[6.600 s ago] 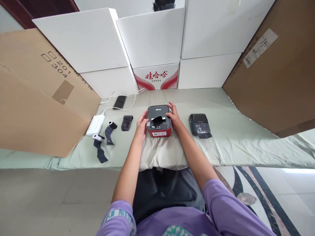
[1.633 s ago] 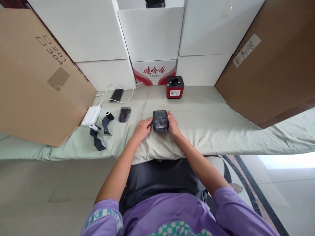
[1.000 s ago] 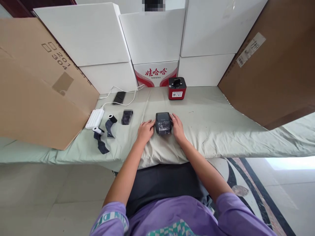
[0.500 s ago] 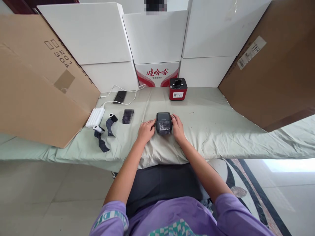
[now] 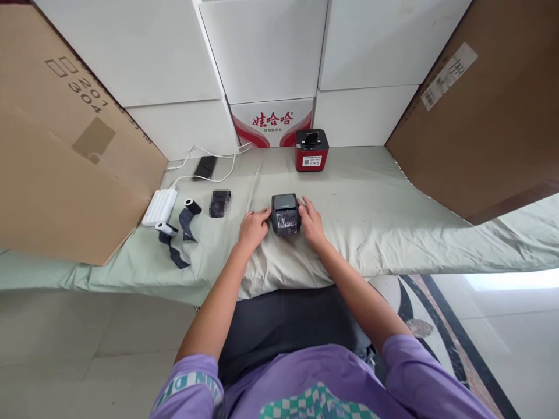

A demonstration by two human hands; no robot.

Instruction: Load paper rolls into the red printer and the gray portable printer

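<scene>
A small black printer (image 5: 285, 213) with a strip of dark paper at its front stands on the pale green cloth (image 5: 393, 221) right before me. My left hand (image 5: 252, 227) rests against its left side and my right hand (image 5: 311, 221) against its right side, fingers curved round the casing. A red printer with a black top (image 5: 311, 151) stands at the back of the table, against the boxes.
Left of the hands lie a blurred dark item (image 5: 219, 203), two paper rolls with dark strips (image 5: 181, 226), a white power bank (image 5: 159, 206) with a white cable and a black phone (image 5: 205, 167). White boxes (image 5: 262, 52) and cardboard sheets (image 5: 65, 145) wall the table.
The red printer, which both hands held in front of me 6.6 s ago, now stands at the back. The black printer has come from the right to the middle, between both hands.
</scene>
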